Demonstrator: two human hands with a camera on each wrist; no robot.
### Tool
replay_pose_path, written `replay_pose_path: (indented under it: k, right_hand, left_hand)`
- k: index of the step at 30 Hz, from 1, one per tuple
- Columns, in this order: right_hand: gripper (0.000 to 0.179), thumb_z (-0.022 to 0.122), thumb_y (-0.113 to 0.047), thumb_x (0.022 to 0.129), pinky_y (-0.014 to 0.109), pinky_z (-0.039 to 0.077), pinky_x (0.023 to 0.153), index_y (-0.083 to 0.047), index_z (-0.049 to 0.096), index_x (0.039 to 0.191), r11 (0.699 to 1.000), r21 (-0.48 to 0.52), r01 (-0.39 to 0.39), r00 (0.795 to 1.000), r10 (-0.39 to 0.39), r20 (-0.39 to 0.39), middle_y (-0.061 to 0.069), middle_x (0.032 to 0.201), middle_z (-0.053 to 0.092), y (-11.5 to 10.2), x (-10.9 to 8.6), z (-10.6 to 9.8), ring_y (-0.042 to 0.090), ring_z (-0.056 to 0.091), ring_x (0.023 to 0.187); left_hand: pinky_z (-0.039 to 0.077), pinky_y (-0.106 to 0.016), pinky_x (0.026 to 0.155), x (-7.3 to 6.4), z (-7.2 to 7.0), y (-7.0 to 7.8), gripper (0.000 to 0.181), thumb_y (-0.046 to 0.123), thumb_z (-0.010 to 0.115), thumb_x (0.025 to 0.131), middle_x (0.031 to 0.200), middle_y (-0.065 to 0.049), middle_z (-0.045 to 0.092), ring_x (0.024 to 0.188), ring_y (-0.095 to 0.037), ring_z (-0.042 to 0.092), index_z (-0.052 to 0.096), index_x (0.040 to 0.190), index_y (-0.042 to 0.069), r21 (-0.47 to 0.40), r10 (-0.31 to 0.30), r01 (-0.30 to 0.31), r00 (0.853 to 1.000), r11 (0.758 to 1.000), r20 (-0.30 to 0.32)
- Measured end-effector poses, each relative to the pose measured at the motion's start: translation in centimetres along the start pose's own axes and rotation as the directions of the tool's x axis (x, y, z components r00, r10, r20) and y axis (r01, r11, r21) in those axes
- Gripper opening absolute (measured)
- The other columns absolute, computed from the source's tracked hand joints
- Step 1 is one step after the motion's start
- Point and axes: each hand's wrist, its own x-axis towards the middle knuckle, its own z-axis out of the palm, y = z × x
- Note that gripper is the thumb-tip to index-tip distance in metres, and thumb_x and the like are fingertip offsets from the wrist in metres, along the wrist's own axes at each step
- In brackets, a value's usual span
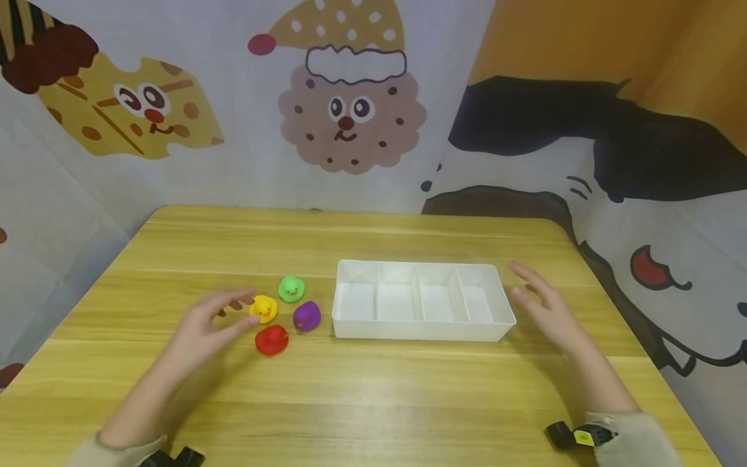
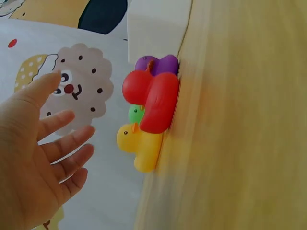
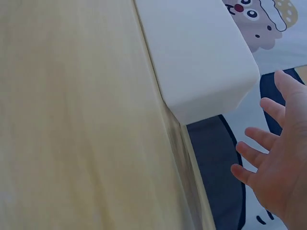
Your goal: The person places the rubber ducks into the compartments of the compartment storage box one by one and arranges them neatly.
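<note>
Left of the table's middle sit a green rubber duck (image 1: pixel 291 289), a yellow rubber duck (image 1: pixel 264 309), a purple rubber duck (image 1: pixel 307 316) and a red rubber duck (image 1: pixel 272 340), close together. My left hand (image 1: pixel 203 329) hovers beside the yellow duck with fingers spread and nothing held; the left wrist view shows a gap between this hand (image 2: pixel 45 158) and the ducks. A white tray (image 1: pixel 420 331) with several compartments in a row stands to the ducks' right. Off its right end, my right hand (image 1: pixel 548 314) is held in the air, fingers apart and holding nothing.
The wooden table (image 1: pixel 373 402) carries the tray and the ducks. Behind it hangs a cloth (image 1: pixel 233 181) printed with cartoon figures, which continues along the right side. A black wrist device (image 1: pixel 583 436) is worn on my right sleeve.
</note>
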Motion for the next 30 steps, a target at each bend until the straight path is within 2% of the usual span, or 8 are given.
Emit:
replay_pose_path:
  k: [2, 6, 8, 11, 15, 20, 26, 30]
  right_hand:
    - [0.047, 0.051, -0.008, 0.099, 0.029, 0.031, 0.103, -0.006, 0.040, 0.145, 1.000, 0.019, -0.006, 1.000, 0.005, 0.015, 0.017, 0.150, 0.033, 0.0, 0.0, 0.2, 0.013, 0.030, 0.134]
    - [0.046, 0.048, -0.009, 0.100, 0.060, 0.033, 0.098, -0.004, 0.039, 0.145, 0.997, 0.063, -0.035, 0.998, 0.032, 0.047, 0.020, 0.149, 0.032, 0.0, 0.1, 0.6, 0.036, 0.038, 0.129]
    - [0.045, 0.047, -0.010, 0.101, 0.065, 0.034, 0.094, -0.002, 0.038, 0.145, 0.995, 0.085, -0.047, 0.997, 0.042, 0.062, 0.021, 0.149, 0.032, 0.1, 0.1, 0.7, 0.045, 0.041, 0.123]
    - [0.045, 0.045, -0.011, 0.102, 0.047, 0.041, 0.096, -0.003, 0.037, 0.145, 0.994, 0.095, -0.055, 0.996, 0.047, 0.080, 0.021, 0.148, 0.033, 0.1, 0.2, 0.9, 0.044, 0.045, 0.121]
    - [0.044, 0.045, -0.012, 0.102, 0.017, 0.040, 0.091, -0.003, 0.039, 0.145, 0.993, 0.110, -0.048, 0.996, 0.039, 0.086, 0.020, 0.146, 0.038, 0.3, 0.3, 1.1, 0.019, 0.048, 0.122]
    - [0.043, 0.045, -0.011, 0.102, 0.013, 0.039, 0.089, -0.001, 0.040, 0.143, 0.990, 0.131, -0.046, 0.996, 0.035, 0.087, 0.024, 0.144, 0.039, 0.6, 0.2, 1.4, -0.004, 0.046, 0.113]
    - [0.044, 0.045, -0.015, 0.102, 0.009, 0.031, 0.094, -0.001, 0.040, 0.143, 0.989, 0.124, -0.077, 0.992, 0.064, 0.110, 0.022, 0.148, 0.033, 0.9, 0.2, 1.6, 0.029, 0.037, 0.131]
    - [0.044, 0.045, -0.016, 0.102, 0.008, 0.028, 0.094, 0.000, 0.040, 0.143, 0.987, 0.137, -0.088, 0.991, 0.073, 0.114, 0.023, 0.149, 0.031, 1.0, 0.3, 1.7, 0.045, 0.031, 0.130]
  left_hand:
    - [0.043, -0.029, 0.071, 0.0, 0.2, 0.0, 0.039, 0.013, 0.078, 0.081, 0.102, -0.003, 0.067, 0.087, -0.020, 0.056, 0.065, 0.116, 0.005, -0.005, -0.008, 0.009, 1.000, 1.000, 0.022]
    - [0.044, -0.029, 0.069, -0.1, 0.5, 0.1, 0.034, 0.019, 0.079, 0.081, 0.100, -0.001, 0.067, 0.083, -0.018, 0.055, 0.069, 0.110, 0.006, -0.022, -0.045, 0.047, 0.996, 0.999, 0.079]
    - [0.044, -0.029, 0.068, -0.1, 0.6, 0.1, 0.032, 0.021, 0.079, 0.081, 0.099, 0.000, 0.067, 0.082, -0.017, 0.054, 0.070, 0.108, 0.007, -0.025, -0.056, 0.059, 0.993, 0.998, 0.101]
    - [0.044, -0.028, 0.066, -0.2, 0.8, 0.1, 0.032, 0.020, 0.080, 0.079, 0.095, 0.000, 0.068, 0.079, -0.015, 0.054, 0.071, 0.107, 0.006, -0.033, -0.051, 0.056, 0.991, 0.998, 0.120]
    - [0.044, -0.028, 0.064, -0.2, 1.1, 0.0, 0.033, 0.018, 0.081, 0.078, 0.095, 0.001, 0.068, 0.078, -0.015, 0.056, 0.072, 0.107, 0.006, -0.049, -0.039, 0.046, 0.989, 0.998, 0.146]
    - [0.045, -0.027, 0.063, -0.2, 1.5, -0.2, 0.034, 0.020, 0.081, 0.077, 0.093, 0.006, 0.067, 0.078, -0.014, 0.056, 0.072, 0.107, 0.007, -0.058, -0.045, 0.056, 0.982, 0.997, 0.181]
    - [0.047, -0.026, 0.062, -0.2, 1.9, -0.3, 0.034, 0.019, 0.081, 0.076, 0.088, 0.009, 0.065, 0.078, -0.015, 0.057, 0.072, 0.107, 0.007, -0.059, -0.049, 0.063, 0.976, 0.996, 0.210]
    - [0.049, -0.026, 0.063, -0.2, 2.1, -0.3, 0.031, 0.017, 0.082, 0.075, 0.085, 0.008, 0.063, 0.076, -0.015, 0.058, 0.073, 0.104, 0.009, -0.066, -0.051, 0.067, 0.973, 0.996, 0.223]
